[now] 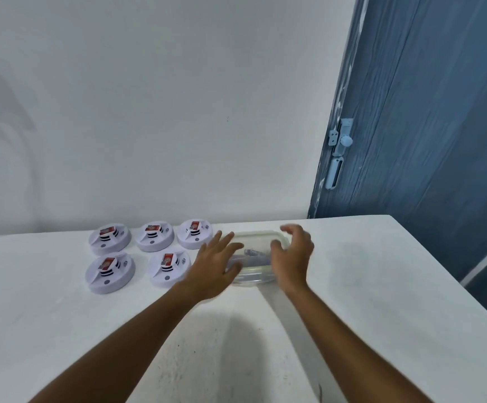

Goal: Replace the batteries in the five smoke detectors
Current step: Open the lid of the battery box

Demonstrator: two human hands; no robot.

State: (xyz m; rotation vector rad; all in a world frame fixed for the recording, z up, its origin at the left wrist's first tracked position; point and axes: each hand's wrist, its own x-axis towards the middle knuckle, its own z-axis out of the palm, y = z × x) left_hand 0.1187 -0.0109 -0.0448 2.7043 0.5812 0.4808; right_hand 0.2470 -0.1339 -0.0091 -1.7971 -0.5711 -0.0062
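Several round white smoke detectors lie in two rows on the white table (381, 286), each showing a red battery; one is at the front left (110, 274), another at the back right (194, 234). To their right stands a clear lidded container (258, 242) with dark objects inside, too blurred to identify. My left hand (214, 264) is at the container's left side with fingers spread. My right hand (293, 254) hovers at its right side, fingers curled and apart. Neither hand holds anything.
A white wall runs behind the table. A blue door (428, 112) with a pale latch (341, 138) stands at the right, past the table's right edge. Bare white tabletop lies in front and to the right of the container.
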